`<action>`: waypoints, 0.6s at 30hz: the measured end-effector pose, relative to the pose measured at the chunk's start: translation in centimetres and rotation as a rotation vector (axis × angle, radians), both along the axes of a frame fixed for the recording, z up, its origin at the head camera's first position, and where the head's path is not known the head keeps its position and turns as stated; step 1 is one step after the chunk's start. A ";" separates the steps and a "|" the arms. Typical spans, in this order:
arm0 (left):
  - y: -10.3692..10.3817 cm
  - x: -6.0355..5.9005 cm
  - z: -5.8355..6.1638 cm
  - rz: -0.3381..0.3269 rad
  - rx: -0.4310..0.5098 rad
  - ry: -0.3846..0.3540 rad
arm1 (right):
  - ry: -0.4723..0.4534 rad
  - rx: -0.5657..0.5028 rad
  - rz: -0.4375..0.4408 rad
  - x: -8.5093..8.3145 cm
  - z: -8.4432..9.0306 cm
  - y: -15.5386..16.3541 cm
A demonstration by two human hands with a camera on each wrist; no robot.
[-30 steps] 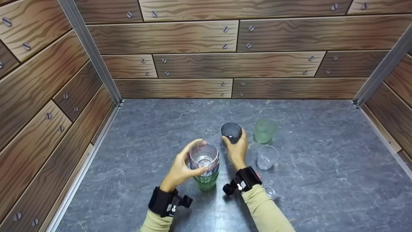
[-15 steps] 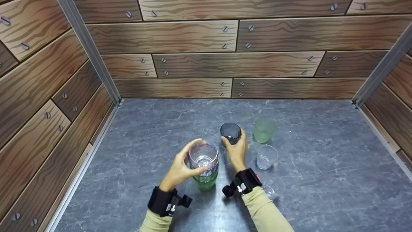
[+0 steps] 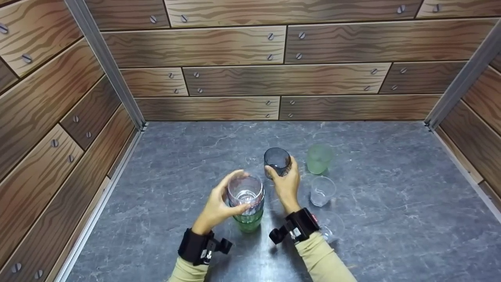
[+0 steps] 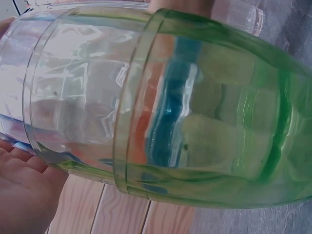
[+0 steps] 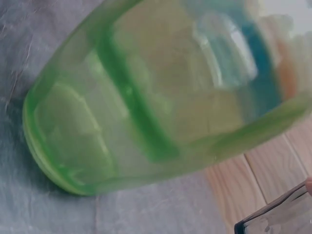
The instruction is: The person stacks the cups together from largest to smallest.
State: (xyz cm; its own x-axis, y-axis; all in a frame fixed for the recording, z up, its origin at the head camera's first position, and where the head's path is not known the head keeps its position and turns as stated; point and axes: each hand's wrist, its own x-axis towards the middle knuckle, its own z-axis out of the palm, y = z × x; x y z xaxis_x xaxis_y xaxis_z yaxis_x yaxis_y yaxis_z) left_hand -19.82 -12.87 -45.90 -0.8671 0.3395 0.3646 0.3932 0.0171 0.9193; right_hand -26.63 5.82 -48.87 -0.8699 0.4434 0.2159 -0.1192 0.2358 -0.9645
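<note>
A stack of nested tumblers stands upright on the grey table, a green one at the bottom, clear and faintly pinkish ones above. My left hand grips it near the top, thumb and fingers around the uppermost glass. In the left wrist view, blue and orange bands show through the green tumbler. My right hand holds a dark grey glass by its side, mouth up, just behind and right of the stack. At the lower right of the right wrist view, part of the dark glass shows.
To the right of my right hand stand a pale green glass and a clear glass. Another clear glass is beside my right forearm, partly hidden by it. Wood-patterned walls enclose the table at the back and sides.
The dark glass has come up slightly in my right hand, its rim looking larger. My left hand and the stack keep their place; the head view has shifted slightly.
</note>
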 end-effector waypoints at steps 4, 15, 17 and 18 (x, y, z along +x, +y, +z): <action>0.0 0.0 0.0 -0.001 0.001 0.021 | -0.002 -0.011 0.018 0.6 0.9 0.0; 0.0 -0.1 -0.2 -0.004 0.005 0.035 | 0.038 -0.017 0.035 1.6 2.6 0.0; 0.0 -0.2 -0.3 -0.006 0.003 0.038 | 0.043 -0.023 0.038 1.7 2.6 0.1; 0.0 -0.2 -0.3 -0.007 0.002 0.041 | 0.044 -0.027 0.039 1.7 2.7 0.1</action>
